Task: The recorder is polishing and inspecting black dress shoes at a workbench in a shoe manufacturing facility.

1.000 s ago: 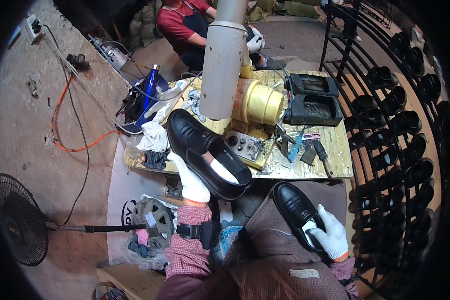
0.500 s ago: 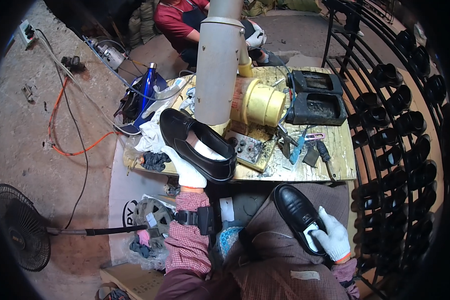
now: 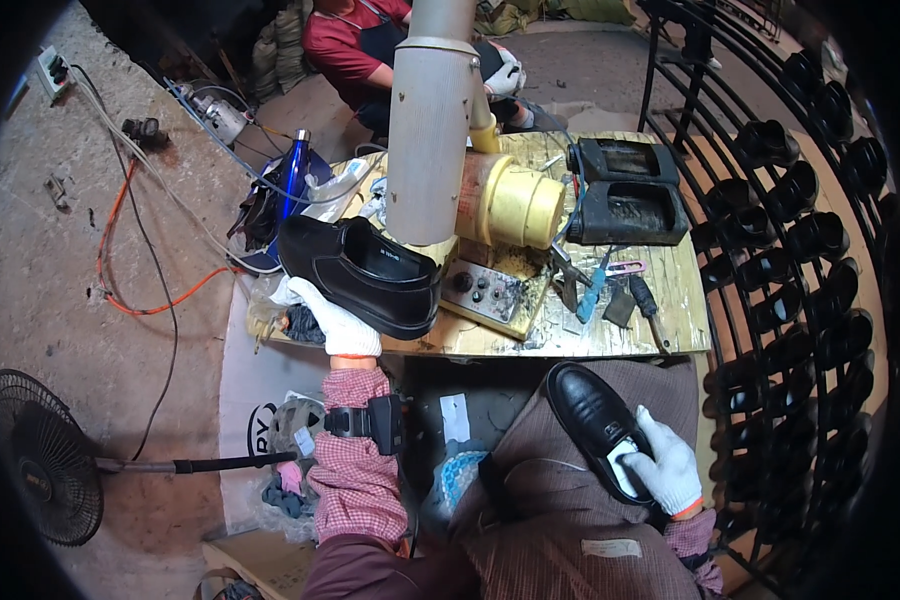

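A black leather shoe point(image 3: 315, 252) is raised over the left end of the workbench, turned on its side so that its dark lining shows. My white-gloved left hand point(image 3: 332, 322) grips it from underneath, the fingers mostly hidden behind it. On my lap lies a second black shoe point(image 3: 582, 408), its toe pointing away from me and a white piece in its opening. My gloved right hand point(image 3: 667, 468) is closed round its heel end, with the thumb over the opening.
A grey metal tube point(image 3: 430, 140) and yellow machine part point(image 3: 520, 205) rise from the workbench point(image 3: 620, 335). Beside them are a knobbed control box point(image 3: 482, 292), black trays point(image 3: 625, 205) and hand tools point(image 3: 592, 290). Shoe racks point(image 3: 770, 270) line the right, a fan point(image 3: 45, 460) the left. A person point(image 3: 355, 50) sits opposite.
My left hand has moved left with its shoe and tipped it, so the pale insole no longer shows. My right hand and the shoe on my lap have hardly moved.
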A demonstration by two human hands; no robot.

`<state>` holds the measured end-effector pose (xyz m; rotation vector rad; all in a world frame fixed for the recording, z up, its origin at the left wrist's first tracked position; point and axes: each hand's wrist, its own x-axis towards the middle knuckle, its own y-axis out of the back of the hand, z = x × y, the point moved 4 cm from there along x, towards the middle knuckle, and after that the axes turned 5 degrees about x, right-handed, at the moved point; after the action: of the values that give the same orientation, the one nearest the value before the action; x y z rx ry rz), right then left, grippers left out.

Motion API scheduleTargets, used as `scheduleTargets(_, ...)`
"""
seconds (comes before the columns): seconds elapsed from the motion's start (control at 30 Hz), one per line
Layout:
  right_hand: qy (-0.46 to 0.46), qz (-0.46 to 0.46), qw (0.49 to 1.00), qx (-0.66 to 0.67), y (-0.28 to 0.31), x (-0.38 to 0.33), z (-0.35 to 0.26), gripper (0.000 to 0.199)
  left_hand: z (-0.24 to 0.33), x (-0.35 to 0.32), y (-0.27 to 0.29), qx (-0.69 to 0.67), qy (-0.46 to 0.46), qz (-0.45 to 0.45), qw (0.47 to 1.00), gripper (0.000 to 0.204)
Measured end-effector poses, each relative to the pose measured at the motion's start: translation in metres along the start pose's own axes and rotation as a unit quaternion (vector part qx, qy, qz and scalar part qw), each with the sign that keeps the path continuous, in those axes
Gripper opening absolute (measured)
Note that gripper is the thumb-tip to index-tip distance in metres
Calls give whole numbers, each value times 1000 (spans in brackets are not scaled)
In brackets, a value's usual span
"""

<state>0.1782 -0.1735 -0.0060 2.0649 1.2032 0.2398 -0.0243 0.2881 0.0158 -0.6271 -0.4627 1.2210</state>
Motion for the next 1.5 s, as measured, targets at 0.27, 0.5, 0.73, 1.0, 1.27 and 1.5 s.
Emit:
scheduleTargets(0.27,-21,13,998,-55,-1,-4,6,65,-6,-41,35,33,27,-74,996,105)
scheduleTargets(0.5,-219,30,938,267,15,-21,22,41,-73,-162,4,-143,316,-171,922,112)
scheduleTargets(0.73,-97,104,916,374,53,-29,-28,27,-157,-254,-33,-56,545,-201,812,104)
scheduleTargets(1.0,23,27,960,277,31,24,-81,55,-142,-228,-39,29,347,-169,922,67)
scheduleTargets(1.27,191,-41,965,176,-18,42,-107,62,-98,-217,-33,-127,403,-104,900,119)
scheduleTargets(1.5,47,105,958,263,14,11,-63,57,-81,-143,-11,56,241,-197,949,111)
